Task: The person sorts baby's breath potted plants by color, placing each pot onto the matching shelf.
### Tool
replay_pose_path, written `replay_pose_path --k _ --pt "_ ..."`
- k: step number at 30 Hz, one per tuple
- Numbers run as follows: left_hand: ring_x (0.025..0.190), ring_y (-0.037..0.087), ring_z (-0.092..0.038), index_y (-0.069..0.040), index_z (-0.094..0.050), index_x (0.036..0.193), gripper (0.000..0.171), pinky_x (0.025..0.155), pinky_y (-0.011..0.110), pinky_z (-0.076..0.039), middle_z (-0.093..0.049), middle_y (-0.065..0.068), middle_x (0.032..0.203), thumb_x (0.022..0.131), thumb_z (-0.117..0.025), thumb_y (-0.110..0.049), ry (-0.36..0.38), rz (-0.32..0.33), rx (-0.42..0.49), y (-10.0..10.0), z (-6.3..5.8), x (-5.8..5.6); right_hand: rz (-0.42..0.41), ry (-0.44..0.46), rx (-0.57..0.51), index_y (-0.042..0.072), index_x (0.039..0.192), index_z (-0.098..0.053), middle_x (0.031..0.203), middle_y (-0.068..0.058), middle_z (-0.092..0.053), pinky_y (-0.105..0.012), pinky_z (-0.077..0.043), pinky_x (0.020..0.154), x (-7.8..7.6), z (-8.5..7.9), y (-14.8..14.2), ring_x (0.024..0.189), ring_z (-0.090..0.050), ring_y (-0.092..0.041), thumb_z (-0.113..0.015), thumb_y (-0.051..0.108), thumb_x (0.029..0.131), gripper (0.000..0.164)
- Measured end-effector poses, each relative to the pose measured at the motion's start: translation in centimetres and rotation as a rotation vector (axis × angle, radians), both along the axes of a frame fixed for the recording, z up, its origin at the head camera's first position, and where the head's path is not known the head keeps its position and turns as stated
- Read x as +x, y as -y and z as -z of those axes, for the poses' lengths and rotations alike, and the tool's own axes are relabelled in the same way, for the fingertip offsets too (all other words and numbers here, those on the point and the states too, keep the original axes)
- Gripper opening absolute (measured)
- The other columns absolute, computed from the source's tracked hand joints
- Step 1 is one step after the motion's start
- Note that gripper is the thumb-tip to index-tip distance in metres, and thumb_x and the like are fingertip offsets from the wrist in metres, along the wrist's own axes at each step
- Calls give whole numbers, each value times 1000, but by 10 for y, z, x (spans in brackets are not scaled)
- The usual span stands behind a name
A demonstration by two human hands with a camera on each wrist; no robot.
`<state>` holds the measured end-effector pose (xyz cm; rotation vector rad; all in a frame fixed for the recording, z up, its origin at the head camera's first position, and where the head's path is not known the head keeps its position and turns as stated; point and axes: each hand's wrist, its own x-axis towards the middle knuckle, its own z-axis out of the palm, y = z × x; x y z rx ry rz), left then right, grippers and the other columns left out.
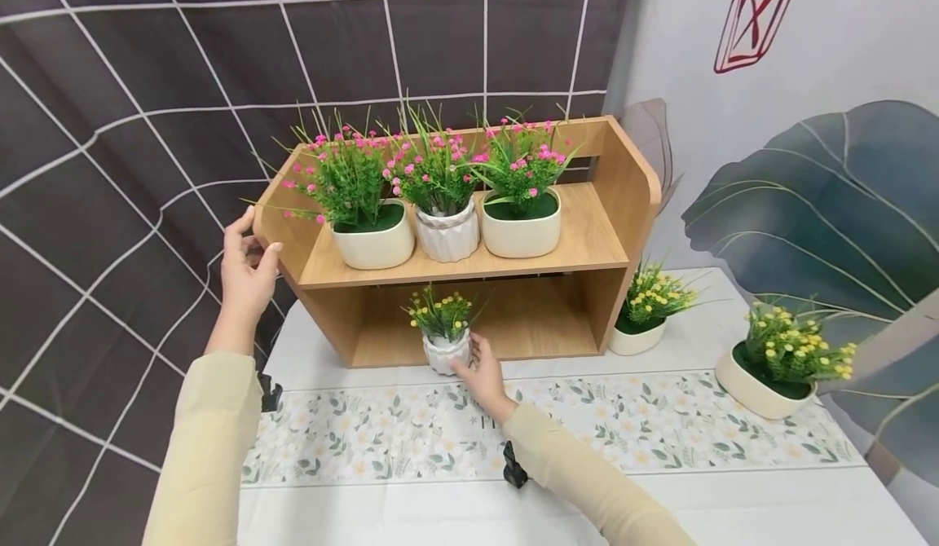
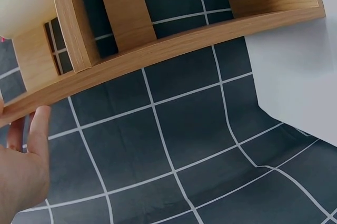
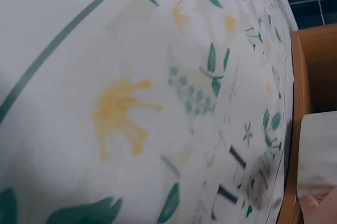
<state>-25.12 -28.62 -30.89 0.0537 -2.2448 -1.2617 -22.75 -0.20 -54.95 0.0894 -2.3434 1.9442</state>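
Note:
My left hand (image 1: 248, 273) holds the front edge of the wooden shelf's left side panel (image 1: 282, 224), fingers bent against it; in the left wrist view the thumb (image 2: 39, 134) lies beside that edge. At the front of the lower compartment, my right hand (image 1: 484, 373) grips a small white ruffled pot (image 1: 446, 352) by its right side. Yellow flowers (image 1: 440, 314) stand upright in the pot. The right wrist view shows only part of the pot (image 3: 317, 153) and a fingertip at the lower right. Whether the pot's base touches the shelf cannot be told.
Three pink-flowered plants stand on the upper shelf: a left cream pot (image 1: 374, 244), a white ruffled pot (image 1: 447, 235) and a right cream pot (image 1: 522, 232). To the right, two yellow-flowered plants (image 1: 637, 338) (image 1: 766, 391) stand on the table. A floral runner (image 1: 352, 432) crosses the white tablecloth.

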Motion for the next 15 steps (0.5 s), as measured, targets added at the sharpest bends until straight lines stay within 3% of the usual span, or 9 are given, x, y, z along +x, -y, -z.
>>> replay_pose_path --k 3,12,15 --pt "81 -6 -46 -16 -29 147 58 65 4 -42 -50 13 118 95 -48 0 -4 -4 2 1 0 2 -18 0 -17 -8 137 -36 138 -31 -42 -48 -38 107 -1 -2 7 128 -43 -43 -70 6 83 66" --pt "88 6 -50 -18 -29 147 58 66 5 -42 -51 18 121 95 -48 -1 11 -7 -6 0 0 1 21 -17 46 -9 133 -38 134 -31 -47 -47 -40 106 -5 -1 23 125 -47 -41 -74 9 80 66" --pt "85 4 -49 -17 -30 147 57 65 5 -42 -51 18 120 95 -49 -1 -1 -7 -8 0 1 1 38 -39 67 -11 130 -39 132 -32 -47 -46 -40 106 -4 -2 26 124 -48 -42 -74 9 80 64"
